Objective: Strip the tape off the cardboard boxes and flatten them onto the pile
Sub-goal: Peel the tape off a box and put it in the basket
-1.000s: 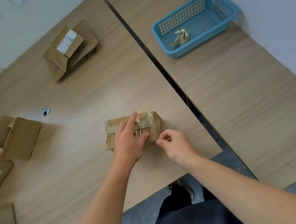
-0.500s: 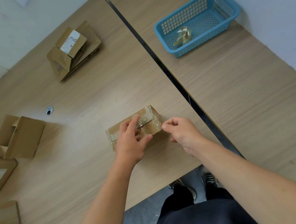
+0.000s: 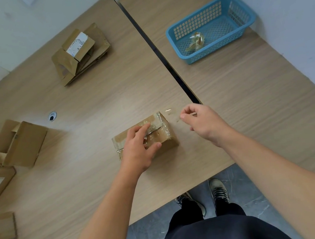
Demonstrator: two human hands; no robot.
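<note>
A small taped cardboard box (image 3: 164, 134) lies near the table's front edge. My left hand (image 3: 140, 149) rests on top of it, fingers spread over the shiny tape and thumb against its near side. To the right of the box my right hand (image 3: 199, 122) pinches the end of a clear tape strip (image 3: 170, 113) that stretches from the box's right end. A pile of flattened boxes (image 3: 81, 53) lies at the back of the left table.
A blue plastic basket (image 3: 240, 26) holding a wad of crumpled tape (image 3: 195, 41) stands on the right table. Several more cardboard boxes (image 3: 19, 143) sit along the left edge. A dark gap (image 3: 165, 62) separates the two tables. A cable hole (image 3: 52, 116) is left of centre.
My right hand has moved right and away from the box, drawing a strip of tape off its end. My left hand stays on the box, which has turned slightly.
</note>
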